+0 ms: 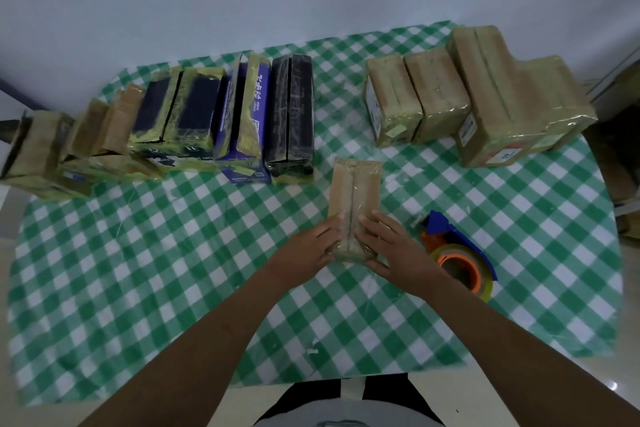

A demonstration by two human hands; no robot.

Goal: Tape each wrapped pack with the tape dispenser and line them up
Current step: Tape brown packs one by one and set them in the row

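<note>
The brown pack (356,184) lies mid-table on the checked cloth (173,253), its long axis pointing away from the person. The left hand (308,248) and right hand (393,246) press straight fingers on its near end, either side of the seam, grasping nothing. This looks like a smoothing step; next the right hand probably needs the tape dispenser (457,253) just beside it

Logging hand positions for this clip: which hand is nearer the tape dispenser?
Right. The right hand rests on the near end of the wrapped pack, with the tape dispenser just beyond it on the tablecloth. The left hand rests on the pack's opposite side, farther away.
</note>
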